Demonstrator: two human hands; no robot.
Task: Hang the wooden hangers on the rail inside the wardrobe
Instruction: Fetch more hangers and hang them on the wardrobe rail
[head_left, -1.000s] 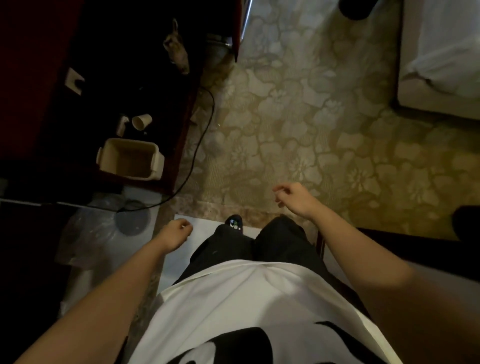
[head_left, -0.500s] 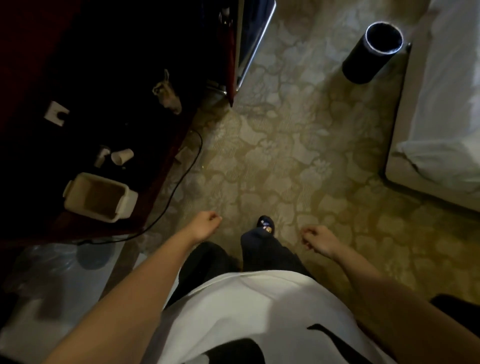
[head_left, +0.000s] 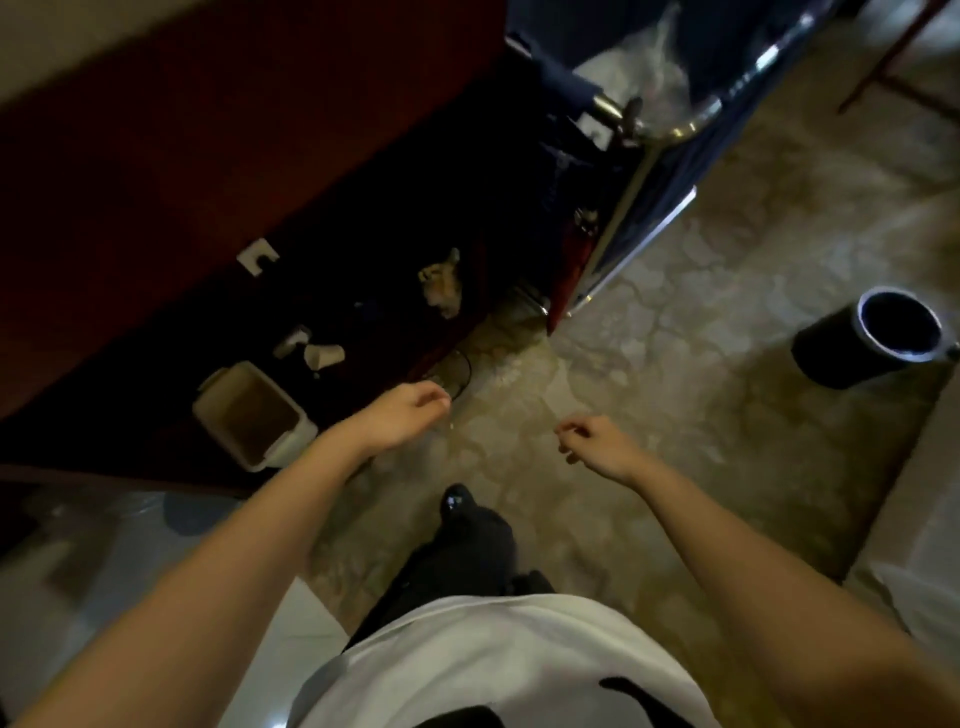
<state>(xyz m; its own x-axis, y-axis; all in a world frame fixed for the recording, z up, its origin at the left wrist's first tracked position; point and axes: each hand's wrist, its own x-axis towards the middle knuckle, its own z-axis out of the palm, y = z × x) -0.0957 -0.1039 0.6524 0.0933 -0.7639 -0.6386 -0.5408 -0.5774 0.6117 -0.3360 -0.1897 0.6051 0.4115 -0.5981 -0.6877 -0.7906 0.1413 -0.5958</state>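
Both hands are empty: my left hand (head_left: 402, 415) and right hand (head_left: 597, 441) hang out ahead of me, fingers loosely curled and pinching nothing. No hangers show anywhere in view, and I can't pick out a rail or a wardrobe for certain, so I judge the step in hand is walking to find them. To do that well I'd lift the head off the carpet (head_left: 675, 405) and look for the hangers before reaching. I'd steer between the dark cabinet (head_left: 260, 130) on my left and the bin (head_left: 826, 358) on my right, and keep clear of the blue cart (head_left: 660, 176) ahead. I'd also keep the fingers slack, so either hand can close round a hanger neck once one turns up. Compared with half a second ago, the view has swung up and forward. The bin has slid from the top edge down to the right side, much more of the cart now shows, and the tray (head_left: 293, 439) sits just beside my left wrist. Both hands reach further ahead, as loose and empty as before
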